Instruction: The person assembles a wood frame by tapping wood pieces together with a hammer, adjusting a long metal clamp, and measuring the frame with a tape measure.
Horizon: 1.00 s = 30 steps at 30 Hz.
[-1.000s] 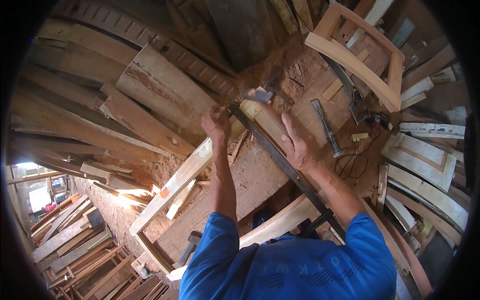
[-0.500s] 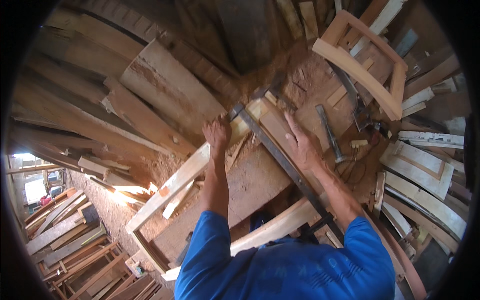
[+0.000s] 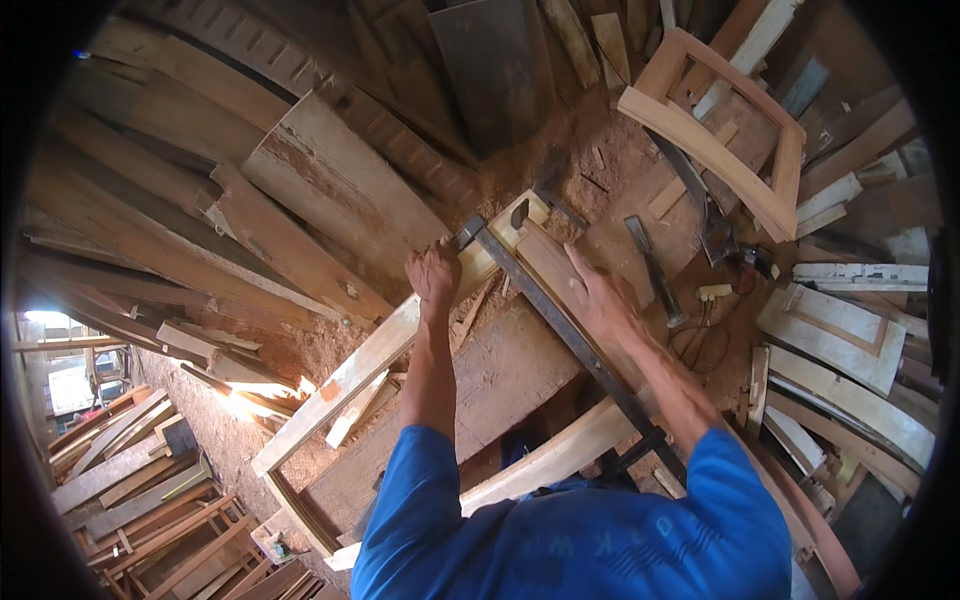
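Observation:
A long dark metal bar clamp (image 3: 555, 308) lies slantwise across a pale wooden frame, whose long left rail (image 3: 345, 385) runs down toward the lower left. My left hand (image 3: 434, 272) is closed at the clamp's head (image 3: 471, 231), beside that rail; its fingers hide the part they grip. My right hand (image 3: 603, 303) rests with fingers stretched along a brown wooden rail (image 3: 550, 262) parallel to the clamp bar. A curved pale rail (image 3: 550, 455) of the frame lies close to my body. A small dark metal piece (image 3: 520, 213) shows at the frame's far corner.
Right of my right hand lie a chisel-like tool (image 3: 655, 272) and a power tool with a cord (image 3: 745, 255). A brown open wooden frame (image 3: 700, 140) stands at the far right. Boards (image 3: 340, 170) lean at the far left; wood scraps (image 3: 150, 470) and panels (image 3: 835, 335) pile up on both sides.
My right hand has slid slightly nearer along the brown rail. My left hand stays closed at the clamp head. The dark metal piece at the far corner now shows more plainly.

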Each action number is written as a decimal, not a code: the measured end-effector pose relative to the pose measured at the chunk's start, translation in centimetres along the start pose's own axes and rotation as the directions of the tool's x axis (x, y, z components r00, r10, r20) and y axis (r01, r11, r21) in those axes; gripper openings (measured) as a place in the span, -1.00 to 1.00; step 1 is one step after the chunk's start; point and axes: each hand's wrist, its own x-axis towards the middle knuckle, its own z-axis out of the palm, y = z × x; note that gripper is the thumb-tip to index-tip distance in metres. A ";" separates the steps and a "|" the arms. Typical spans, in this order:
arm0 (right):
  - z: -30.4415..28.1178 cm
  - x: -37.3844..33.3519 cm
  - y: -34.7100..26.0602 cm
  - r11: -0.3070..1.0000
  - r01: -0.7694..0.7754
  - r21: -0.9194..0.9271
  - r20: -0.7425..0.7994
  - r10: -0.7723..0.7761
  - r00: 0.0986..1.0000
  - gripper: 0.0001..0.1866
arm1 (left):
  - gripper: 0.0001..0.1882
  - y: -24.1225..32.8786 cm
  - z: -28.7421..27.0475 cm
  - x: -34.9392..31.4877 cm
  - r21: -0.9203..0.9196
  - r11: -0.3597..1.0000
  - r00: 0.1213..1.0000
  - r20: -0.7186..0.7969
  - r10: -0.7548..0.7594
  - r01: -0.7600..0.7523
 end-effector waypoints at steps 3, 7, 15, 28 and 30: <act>3.1 -0.6 2.4 0.961 0.273 0.033 -0.378 -0.241 0.894 -0.36 | -0.60 0.7 0.3 -1.2 -0.050 0.997 0.998 0.001 0.058 -0.058; 1.8 1.4 2.7 0.997 -0.063 0.048 0.027 0.061 0.998 -0.36 | -0.59 0.2 -0.1 -1.1 0.046 0.999 0.999 0.043 0.019 -0.021; 1.8 0.5 1.8 0.990 0.143 0.011 -0.174 -0.139 0.975 -0.37 | -0.56 0.1 0.0 -0.9 0.031 0.999 1.000 -0.001 -0.011 0.011; 0.7 -5.0 2.4 0.959 0.227 0.170 -0.451 -0.129 0.883 -0.47 | -0.69 0.5 -0.1 -0.6 -0.083 0.984 0.979 -0.119 -0.164 0.155; -0.3 -9.0 2.9 0.941 0.139 0.310 -0.401 -0.003 0.916 -0.51 | -0.74 0.4 -1.1 -0.4 -0.148 0.963 0.928 -0.270 -0.257 0.224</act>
